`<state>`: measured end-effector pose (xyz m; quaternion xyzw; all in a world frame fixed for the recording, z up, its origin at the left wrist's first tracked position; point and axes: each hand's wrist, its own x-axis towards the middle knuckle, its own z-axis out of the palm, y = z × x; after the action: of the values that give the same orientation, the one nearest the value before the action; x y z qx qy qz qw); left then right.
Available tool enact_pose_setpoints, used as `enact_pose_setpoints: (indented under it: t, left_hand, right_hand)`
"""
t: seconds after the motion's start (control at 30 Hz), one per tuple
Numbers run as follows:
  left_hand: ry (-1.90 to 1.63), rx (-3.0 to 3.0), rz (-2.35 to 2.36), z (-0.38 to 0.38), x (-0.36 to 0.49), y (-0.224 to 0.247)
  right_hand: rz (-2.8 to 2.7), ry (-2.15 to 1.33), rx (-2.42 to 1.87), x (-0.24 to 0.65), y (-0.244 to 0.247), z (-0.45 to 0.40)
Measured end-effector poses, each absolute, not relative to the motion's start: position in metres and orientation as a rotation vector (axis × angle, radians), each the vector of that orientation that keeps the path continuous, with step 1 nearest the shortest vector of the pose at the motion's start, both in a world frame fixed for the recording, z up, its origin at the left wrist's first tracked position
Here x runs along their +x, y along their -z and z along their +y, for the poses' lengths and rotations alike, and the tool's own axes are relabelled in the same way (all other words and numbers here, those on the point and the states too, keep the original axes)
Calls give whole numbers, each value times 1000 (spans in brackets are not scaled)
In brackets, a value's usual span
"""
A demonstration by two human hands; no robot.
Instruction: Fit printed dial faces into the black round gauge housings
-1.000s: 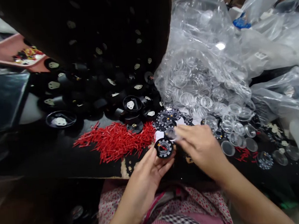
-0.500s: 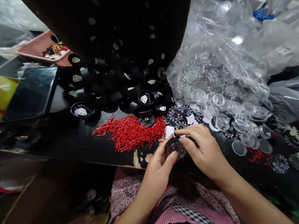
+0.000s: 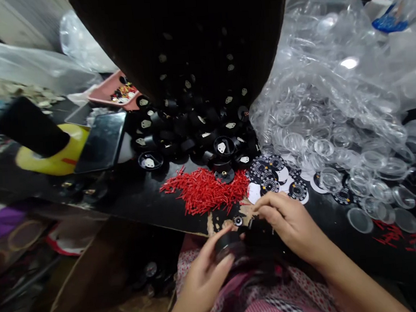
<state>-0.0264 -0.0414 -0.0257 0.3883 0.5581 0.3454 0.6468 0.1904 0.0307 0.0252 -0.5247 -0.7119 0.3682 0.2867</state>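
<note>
My left hand (image 3: 207, 270) is closed around a round black gauge housing (image 3: 230, 244), held low at the table's front edge and blurred by motion. My right hand (image 3: 288, 219) is apart from it, to its right, with thumb and forefinger pinched together. Whatever lies between those fingertips is too small to make out. Just beyond the housing a small ringed piece (image 3: 238, 221) shows beside the worn patch. Printed black dials (image 3: 269, 184) lie past my right fingertips, and a heap of red pointers (image 3: 211, 192) lies ahead of my left hand.
Black housings (image 3: 192, 133) with pale plates spill from a large dark container (image 3: 190, 27). Clear round covers (image 3: 322, 147) spread from a plastic bag (image 3: 329, 55) on the right. A phone-like slab (image 3: 101, 141), yellow stand (image 3: 46, 156) and pink tray (image 3: 105, 93) stand left.
My right hand has come off the housing and moved away to the right. My left hand still holds the housing, now lower and tilted. The view has swung left.
</note>
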Motion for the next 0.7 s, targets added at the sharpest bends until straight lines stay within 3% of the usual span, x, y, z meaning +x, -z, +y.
enact_pose_setpoints:
  t: [0.2,0.37,0.5,0.7]
  left_hand:
    - [-847,1384,2064,-53,-115,27]
    - [-1008,2000,1746,52,-47,-5]
    - [-935,2195,1854,126,1,-9]
    - [-1085,2099,1755,132,1,-10]
  right_hand:
    - [-1916,-1050,-1434,184,-24,31]
    - [-2067,-1048,-1331,173,-29,29]
    - [-2043,-1039,-1445,184,-27,24]
    - [-1891,-1167,-1488,192,-19,22]
